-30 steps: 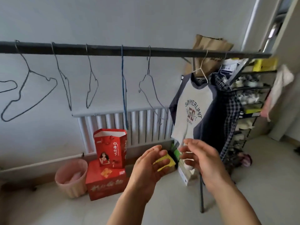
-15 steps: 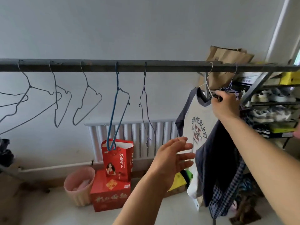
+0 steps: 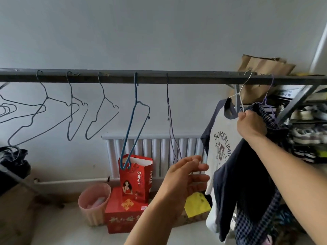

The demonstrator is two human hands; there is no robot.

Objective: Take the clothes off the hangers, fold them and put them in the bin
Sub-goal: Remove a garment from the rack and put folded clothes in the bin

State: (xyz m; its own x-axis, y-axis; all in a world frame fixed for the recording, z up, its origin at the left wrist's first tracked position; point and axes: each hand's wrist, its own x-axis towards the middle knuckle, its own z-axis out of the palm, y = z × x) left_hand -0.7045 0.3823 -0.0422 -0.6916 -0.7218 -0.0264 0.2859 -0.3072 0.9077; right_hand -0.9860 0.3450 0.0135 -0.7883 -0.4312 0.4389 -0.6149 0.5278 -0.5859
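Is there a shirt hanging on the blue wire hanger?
No, the blue wire hanger hangs bare on the grey metal rail, with no cloth on it.

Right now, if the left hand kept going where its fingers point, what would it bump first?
Probably the white T-shirt with dark sleeves: the left hand points its open fingers toward its hanging edge. Depth is unclear from one view, so it could pass just in front.

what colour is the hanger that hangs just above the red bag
Blue. The hanger shows best in the head view, the only view here.
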